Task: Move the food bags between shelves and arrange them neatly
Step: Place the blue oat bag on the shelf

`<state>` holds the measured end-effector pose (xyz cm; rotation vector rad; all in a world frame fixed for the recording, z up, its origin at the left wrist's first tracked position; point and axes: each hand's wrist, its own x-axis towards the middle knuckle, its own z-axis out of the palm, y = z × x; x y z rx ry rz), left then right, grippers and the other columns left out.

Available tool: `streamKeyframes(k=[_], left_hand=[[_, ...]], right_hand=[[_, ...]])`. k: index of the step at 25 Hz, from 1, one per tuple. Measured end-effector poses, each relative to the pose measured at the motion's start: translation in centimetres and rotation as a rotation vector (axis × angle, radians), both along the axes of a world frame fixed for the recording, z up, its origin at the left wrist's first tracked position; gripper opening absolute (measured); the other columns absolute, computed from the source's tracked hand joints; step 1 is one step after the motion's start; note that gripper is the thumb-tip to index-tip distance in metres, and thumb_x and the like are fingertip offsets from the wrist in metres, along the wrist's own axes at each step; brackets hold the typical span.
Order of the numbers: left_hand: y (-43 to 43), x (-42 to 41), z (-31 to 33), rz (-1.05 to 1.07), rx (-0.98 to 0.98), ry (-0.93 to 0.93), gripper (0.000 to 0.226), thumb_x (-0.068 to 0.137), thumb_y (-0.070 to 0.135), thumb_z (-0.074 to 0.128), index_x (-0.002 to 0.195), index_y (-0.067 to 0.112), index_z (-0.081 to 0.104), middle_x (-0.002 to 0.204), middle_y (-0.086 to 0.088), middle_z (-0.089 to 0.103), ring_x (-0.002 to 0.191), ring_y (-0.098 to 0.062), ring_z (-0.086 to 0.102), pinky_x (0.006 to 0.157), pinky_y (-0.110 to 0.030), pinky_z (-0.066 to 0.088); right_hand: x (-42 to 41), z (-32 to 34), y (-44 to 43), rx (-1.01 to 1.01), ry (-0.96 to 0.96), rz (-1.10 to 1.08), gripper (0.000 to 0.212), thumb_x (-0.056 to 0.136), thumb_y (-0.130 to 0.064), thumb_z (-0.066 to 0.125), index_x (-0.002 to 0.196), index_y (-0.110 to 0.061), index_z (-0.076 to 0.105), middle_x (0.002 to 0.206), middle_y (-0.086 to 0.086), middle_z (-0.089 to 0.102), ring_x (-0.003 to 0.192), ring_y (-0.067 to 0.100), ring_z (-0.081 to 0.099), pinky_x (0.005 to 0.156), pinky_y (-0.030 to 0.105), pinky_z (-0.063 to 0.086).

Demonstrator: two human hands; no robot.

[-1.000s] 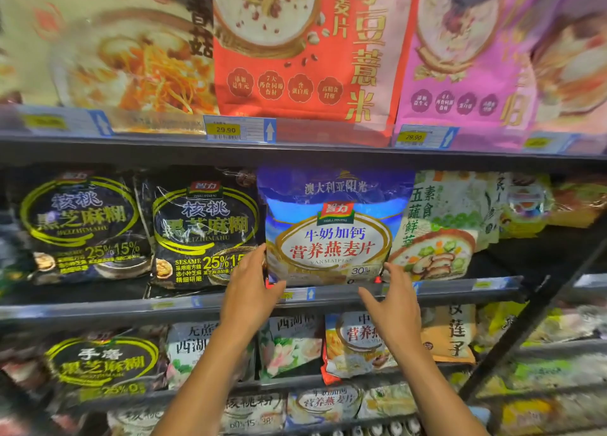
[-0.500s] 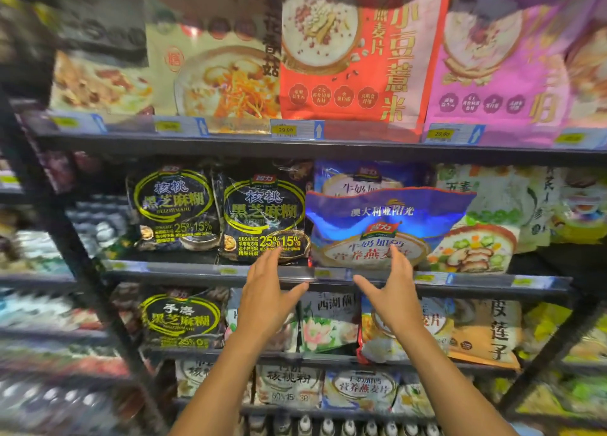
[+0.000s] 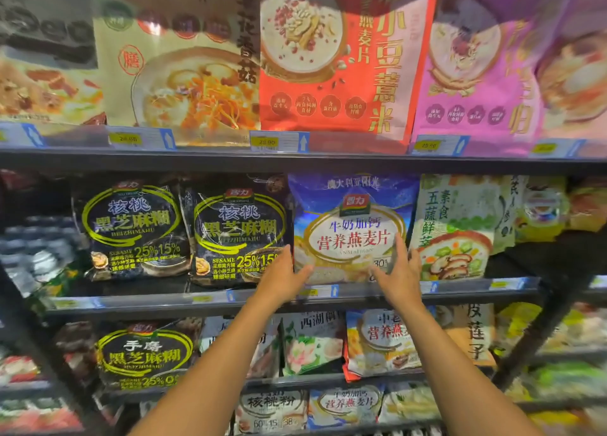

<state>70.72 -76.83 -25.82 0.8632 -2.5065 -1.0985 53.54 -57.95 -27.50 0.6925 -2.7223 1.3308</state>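
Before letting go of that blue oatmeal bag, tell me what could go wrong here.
1. The blue oatmeal bag stands upright only between the left hand and right hand; released, it may slump forward over the shelf edge.
2. It crowds the black sesame paste bag on one side and the vegetable porridge bag on the other, so straightening could tip either.

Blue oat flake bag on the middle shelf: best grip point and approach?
Grip the upright blue oat flake bag by its two lower side edges, coming from the front, as the left hand and right hand sit now. Black sesame bag and green vegetable bag crowd its sides, so the front is the freest way in.
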Motion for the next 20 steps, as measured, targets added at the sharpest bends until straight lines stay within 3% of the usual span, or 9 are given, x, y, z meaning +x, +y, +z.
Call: streamKeyframes(k=[2,4,7,9,11,13,16,17,20], left_hand=[[-1.2,-1.7,-0.5,-0.015,0.030,-0.011,0.063,0.099,0.052,0.061,0.150,0.019,0.043,0.151,-0.003,0.056,0.139,-0.028,0.054,0.112,-0.045,0.045],[-2.0,-3.3,-1.2,-0.012,0.060,-0.014,0.053,0.099,0.054,0.058,0.137,0.019,0.047,0.137,-0.006,0.065,0.125,-0.031,0.062,0.103,-0.046,0.051],[-3.3,-5.4,-1.4,0.004,0.097,-0.032,0.053,0.102,0.057,0.049,0.127,0.010,0.049,0.129,-0.016,0.065,0.118,-0.038,0.063,0.092,-0.044,0.050],[-4.3,-6.4,-1.9,-0.012,0.115,-0.044,0.063,0.099,0.063,0.043,0.121,0.005,0.054,0.126,-0.023,0.066,0.114,-0.042,0.063,0.092,-0.046,0.051],[-4.2,-6.3,-2.5,-0.047,0.124,-0.077,0.062,0.098,0.066,0.041,0.121,0.010,0.056,0.125,-0.017,0.067,0.113,-0.038,0.064,0.094,-0.045,0.051],[-3.6,-5.8,-3.0,-0.049,0.136,-0.084,0.057,0.101,0.063,0.043,0.124,0.013,0.055,0.124,-0.011,0.065,0.114,-0.033,0.063,0.088,-0.040,0.047],[-3.7,-5.7,-2.8,-0.032,0.132,-0.063,0.062,0.096,0.067,0.045,0.109,0.009,0.062,0.105,-0.015,0.071,0.099,-0.035,0.068,0.080,-0.041,0.049],[-3.7,-5.5,-2.6,-0.031,0.126,-0.061,0.058,0.095,0.067,0.048,0.104,0.012,0.063,0.101,-0.010,0.071,0.095,-0.032,0.068,0.084,-0.043,0.053],[-3.1,-4.3,-1.8,0.017,0.115,-0.047,0.058,0.092,0.068,0.054,0.121,0.019,0.063,0.117,-0.001,0.071,0.109,-0.026,0.067,0.099,-0.046,0.054]], right_hand=[[-0.8,-0.6,-0.6,0.044,0.029,0.007,0.101,0.094,-0.033,0.075,0.167,-0.033,0.006,0.170,0.019,0.021,0.154,0.039,0.026,0.110,0.053,0.042],[-1.7,-0.9,-1.3,0.084,0.037,0.023,0.106,0.092,-0.039,0.077,0.166,-0.034,0.001,0.158,0.017,0.041,0.141,0.038,0.044,0.101,0.048,0.048],[-3.5,0.4,-1.8,0.224,0.017,0.019,0.106,0.088,-0.059,0.073,0.165,-0.034,0.005,0.157,0.020,0.036,0.130,0.042,0.054,0.096,0.049,0.051],[-4.4,1.0,-1.4,0.296,0.030,0.004,0.106,0.084,-0.069,0.070,0.164,-0.035,0.009,0.152,0.021,0.037,0.119,0.043,0.060,0.092,0.049,0.054],[-3.8,0.0,-0.4,0.302,0.061,0.004,0.105,0.085,-0.069,0.068,0.163,-0.041,0.004,0.145,0.019,0.042,0.109,0.040,0.063,0.085,0.047,0.057],[-2.8,-1.7,0.3,0.256,0.097,0.035,0.105,0.089,-0.066,0.066,0.162,-0.047,-0.006,0.143,0.020,0.043,0.112,0.039,0.061,0.084,0.047,0.057],[-2.6,-2.2,-0.1,0.200,0.096,0.030,0.105,0.090,-0.063,0.067,0.160,-0.050,-0.011,0.157,0.021,0.036,0.137,0.041,0.048,0.099,0.056,0.053],[-2.5,-2.0,-0.2,0.198,0.095,0.022,0.105,0.090,-0.063,0.068,0.161,-0.049,-0.009,0.163,0.020,0.029,0.145,0.041,0.040,0.104,0.059,0.050],[-2.1,-1.6,0.0,0.200,0.114,-0.003,0.102,0.086,-0.066,0.069,0.164,-0.041,0.010,0.172,0.012,0.012,0.156,0.038,0.022,0.114,0.061,0.042]])
